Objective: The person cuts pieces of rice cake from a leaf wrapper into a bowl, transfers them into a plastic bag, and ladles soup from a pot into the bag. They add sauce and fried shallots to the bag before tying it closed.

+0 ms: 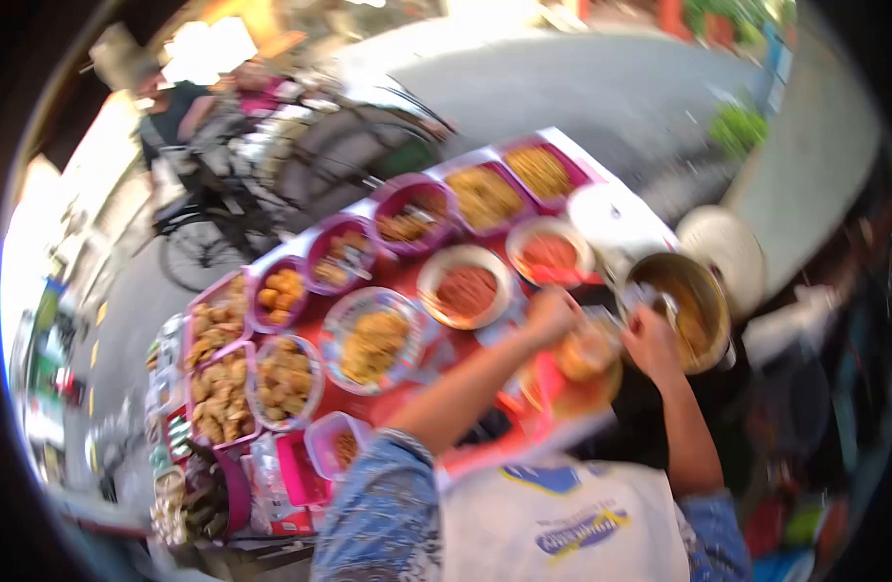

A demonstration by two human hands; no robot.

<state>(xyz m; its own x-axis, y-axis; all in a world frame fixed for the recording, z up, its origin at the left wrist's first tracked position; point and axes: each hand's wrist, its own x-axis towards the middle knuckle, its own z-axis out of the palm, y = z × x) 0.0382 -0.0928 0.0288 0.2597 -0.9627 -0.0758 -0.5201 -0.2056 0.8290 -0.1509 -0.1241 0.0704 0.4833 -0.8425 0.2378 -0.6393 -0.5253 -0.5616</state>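
Fingers of the left hand (555, 315) and right hand (652, 341) look curled in, but too blurry, can't tell what's clamped. Food-filled plastic bag (586, 355) sits between them, 8 o'clock from the metal pot (713, 289). Probably soft, slippery, bottom-heavy; I'd grab the top rim.

The deep round pot of dull, brownish-grey metal (719, 312) looks smooth along its rim. Just left of the pot, the clear bag of thin plastic film (589, 351) catches light. Farther left of it, the round purple basin (417, 246) and bright pink rectangular box (289, 472) look like smooth plastic, and the red-covered worktop (393, 271) appears smooth. Nearer the wearer than the pot, the white printed apron (494, 532) and blue patterned sleeve (378, 509) are matt cloth. Blur hides finer texture.
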